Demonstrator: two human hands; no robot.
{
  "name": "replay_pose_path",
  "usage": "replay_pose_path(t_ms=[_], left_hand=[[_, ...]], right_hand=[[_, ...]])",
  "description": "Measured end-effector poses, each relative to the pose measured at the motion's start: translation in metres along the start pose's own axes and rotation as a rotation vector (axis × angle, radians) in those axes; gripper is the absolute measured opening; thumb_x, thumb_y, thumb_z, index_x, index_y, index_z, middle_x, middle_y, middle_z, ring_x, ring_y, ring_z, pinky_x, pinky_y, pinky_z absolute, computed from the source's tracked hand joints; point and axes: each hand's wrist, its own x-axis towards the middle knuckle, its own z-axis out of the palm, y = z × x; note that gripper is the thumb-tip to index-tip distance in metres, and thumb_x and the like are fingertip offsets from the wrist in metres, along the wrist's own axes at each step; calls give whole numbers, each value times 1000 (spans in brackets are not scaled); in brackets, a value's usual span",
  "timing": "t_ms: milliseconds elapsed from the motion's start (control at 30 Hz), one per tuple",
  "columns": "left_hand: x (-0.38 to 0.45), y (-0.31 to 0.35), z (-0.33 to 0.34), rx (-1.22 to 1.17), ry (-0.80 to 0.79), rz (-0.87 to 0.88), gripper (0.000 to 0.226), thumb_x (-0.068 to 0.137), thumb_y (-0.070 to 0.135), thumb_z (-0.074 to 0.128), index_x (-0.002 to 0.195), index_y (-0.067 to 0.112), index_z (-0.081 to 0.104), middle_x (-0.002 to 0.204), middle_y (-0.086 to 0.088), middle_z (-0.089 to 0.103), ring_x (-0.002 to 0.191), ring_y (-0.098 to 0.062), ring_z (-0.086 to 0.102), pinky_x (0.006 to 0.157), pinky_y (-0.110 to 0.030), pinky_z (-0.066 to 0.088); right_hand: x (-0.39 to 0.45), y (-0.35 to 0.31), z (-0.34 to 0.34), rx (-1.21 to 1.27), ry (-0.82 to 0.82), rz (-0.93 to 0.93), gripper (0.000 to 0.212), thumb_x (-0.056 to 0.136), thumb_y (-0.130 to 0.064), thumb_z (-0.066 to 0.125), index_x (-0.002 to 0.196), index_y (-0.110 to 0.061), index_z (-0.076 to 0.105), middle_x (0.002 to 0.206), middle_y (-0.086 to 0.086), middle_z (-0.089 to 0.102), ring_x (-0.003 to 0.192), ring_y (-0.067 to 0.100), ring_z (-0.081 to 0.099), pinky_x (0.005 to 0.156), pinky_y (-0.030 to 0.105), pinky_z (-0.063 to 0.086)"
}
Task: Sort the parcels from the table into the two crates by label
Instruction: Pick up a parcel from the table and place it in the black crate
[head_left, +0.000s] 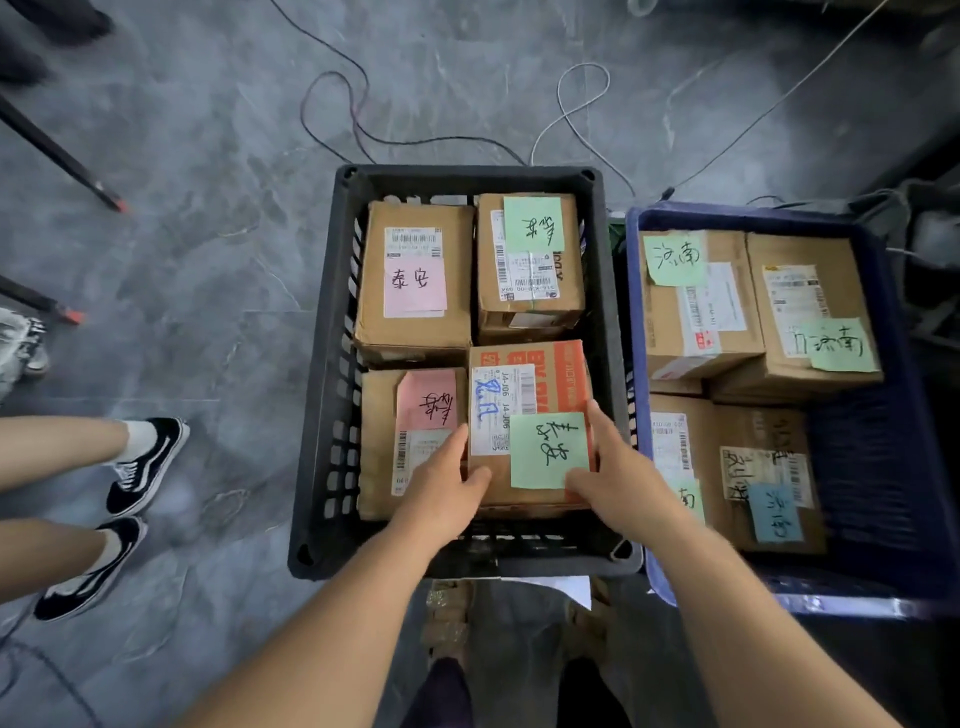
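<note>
A black crate (322, 364) stands on the floor in front of me and holds several cardboard parcels with pink or green notes. My left hand (444, 483) and my right hand (618, 475) grip the two near sides of an orange-printed parcel (524, 389) with a green note, at the crate's near right corner. Beside it lies a parcel with a pink note (379, 441). Two more parcels (415, 280) fill the far half. To the right, a blue crate (883, 467) holds several parcels (696, 301) with green or blue notes.
Another person's legs and black-and-white shoes (145, 467) stand on the grey floor to the left. Cables (363, 124) loop across the floor behind the crates. Tripod legs (57, 156) reach in at the far left. My own feet show below the black crate.
</note>
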Motion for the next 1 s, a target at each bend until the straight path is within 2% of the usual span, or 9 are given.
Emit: replay_pose_path(t_ms=[100, 200, 333, 467, 567, 633, 733, 867, 1000], left_hand=[[13, 0, 5, 26, 3, 6, 60, 100, 23, 48, 151, 34, 18, 145, 6, 44, 103, -5, 49, 74, -12, 41], [32, 0, 7, 76, 31, 33, 64, 98, 21, 50, 150, 35, 15, 142, 5, 47, 112, -12, 53, 84, -21, 43], [65, -4, 16, 258, 94, 76, 68, 94, 20, 52, 149, 29, 14, 139, -2, 44, 113, -19, 53, 86, -37, 51], [85, -5, 24, 563, 126, 44, 67, 94, 15, 49, 151, 14, 14, 141, -7, 32, 120, -24, 45, 81, -35, 45], [91, -4, 29, 722, 155, 70, 61, 94, 11, 47, 149, 9, 21, 134, -9, 35, 110, -24, 50, 70, -30, 38], [93, -2, 31, 764, 162, 61, 60, 93, 9, 46, 148, 7, 23, 132, -11, 36, 107, -25, 52, 69, -30, 36], [92, 4, 29, 755, 128, 32, 59, 94, 12, 48, 148, 7, 24, 136, -12, 35, 111, -27, 52, 74, -33, 42], [76, 16, 15, 670, 50, 37, 60, 94, 29, 53, 147, 18, 27, 137, -8, 38, 123, -26, 44, 86, -36, 44], [43, 39, 0, 666, 92, 146, 55, 96, 33, 48, 147, 21, 30, 139, -3, 42, 126, -21, 41, 91, -33, 40]], right_hand=[[17, -13, 23, -228, 100, 99, 81, 100, -26, 43, 154, -23, -17, 132, 11, 50, 104, 24, 58, 79, 36, 51], [43, -17, 37, -295, 154, 138, 76, 100, -19, 39, 154, -15, -14, 141, 17, 37, 121, 31, 48, 95, 41, 47], [76, -13, 40, -230, 188, 84, 69, 95, -12, 42, 154, -20, 7, 138, 20, 40, 118, 35, 49, 91, 40, 44], [98, -7, 47, -267, 147, 53, 72, 94, -12, 47, 155, -24, 10, 144, 24, 33, 125, 39, 42, 95, 39, 41], [107, -6, 55, -269, 134, 89, 65, 95, -9, 45, 154, -18, 18, 149, 32, 21, 120, 41, 42, 81, 27, 40], [112, -7, 58, -387, 110, 147, 66, 98, -8, 42, 155, -5, 9, 150, 36, 14, 120, 40, 41, 87, 34, 44], [113, -12, 49, -423, 99, 144, 79, 99, -14, 45, 154, -4, -12, 152, 28, 13, 135, 38, 33, 103, 40, 40], [89, -21, 31, -453, 122, 22, 65, 95, -11, 48, 151, -8, 15, 146, 17, 26, 129, 31, 41, 97, 35, 43], [46, -24, 11, -479, 237, -95, 41, 96, -17, 46, 136, -13, 39, 131, 9, 39, 123, 26, 39, 84, 32, 43]])
